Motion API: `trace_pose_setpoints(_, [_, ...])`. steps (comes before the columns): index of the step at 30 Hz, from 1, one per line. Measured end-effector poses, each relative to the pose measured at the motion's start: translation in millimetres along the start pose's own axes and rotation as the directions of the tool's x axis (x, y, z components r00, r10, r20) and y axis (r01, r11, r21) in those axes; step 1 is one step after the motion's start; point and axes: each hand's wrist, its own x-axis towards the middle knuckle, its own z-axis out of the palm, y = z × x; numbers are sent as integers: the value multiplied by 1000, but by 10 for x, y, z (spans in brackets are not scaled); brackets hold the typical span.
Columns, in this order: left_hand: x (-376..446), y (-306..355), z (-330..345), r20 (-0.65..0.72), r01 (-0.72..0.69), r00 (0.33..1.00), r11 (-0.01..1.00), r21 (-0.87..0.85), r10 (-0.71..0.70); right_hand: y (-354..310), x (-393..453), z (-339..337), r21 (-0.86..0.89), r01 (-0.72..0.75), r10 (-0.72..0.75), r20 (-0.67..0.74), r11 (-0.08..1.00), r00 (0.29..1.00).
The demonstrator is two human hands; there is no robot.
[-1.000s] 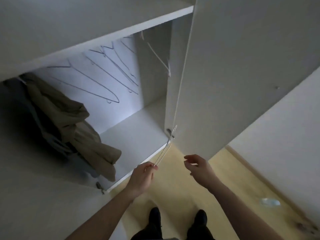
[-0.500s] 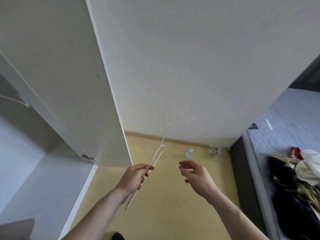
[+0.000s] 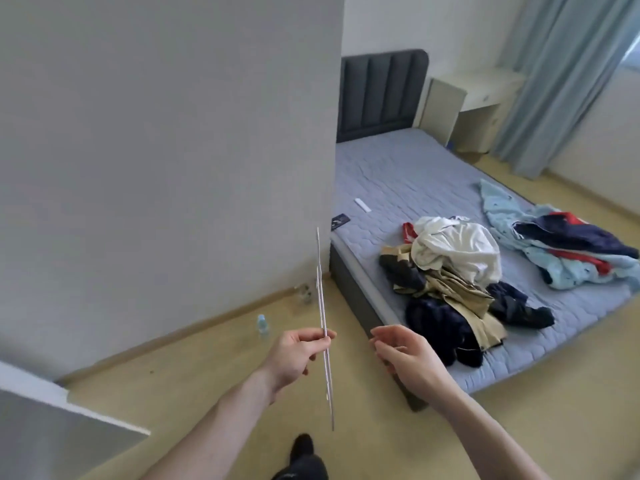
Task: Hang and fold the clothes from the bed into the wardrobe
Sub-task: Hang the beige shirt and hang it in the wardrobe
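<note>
While the left hand [image 3: 294, 355] is pinching a thin white hanger [image 3: 323, 327] edge-on, long axis running near-upright, the right hand [image 3: 405, 355] is hovering beside it w/ fingers loose, apart, holding nothing. Clothes pile [image 3: 453, 278] is lying on the bed [image 3: 398, 174], ahead & to the right, so the right hand is nearer.

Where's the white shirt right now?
In the head view, the white shirt lies right of centre on the bed, topping the near clothes pile, left of the light blue garment.
</note>
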Motion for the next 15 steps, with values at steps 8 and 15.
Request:
trace_pose_setpoints(8, [1187,530,1183,229,-62,973,995,80,43,430,288,-1028,52,-99,106,-145,994,984])
trace_pose_setpoints(15, [2271,917,2033,397,-63,918,994,88,23,505,994,-1758,80,-166,178,-178,983,968])
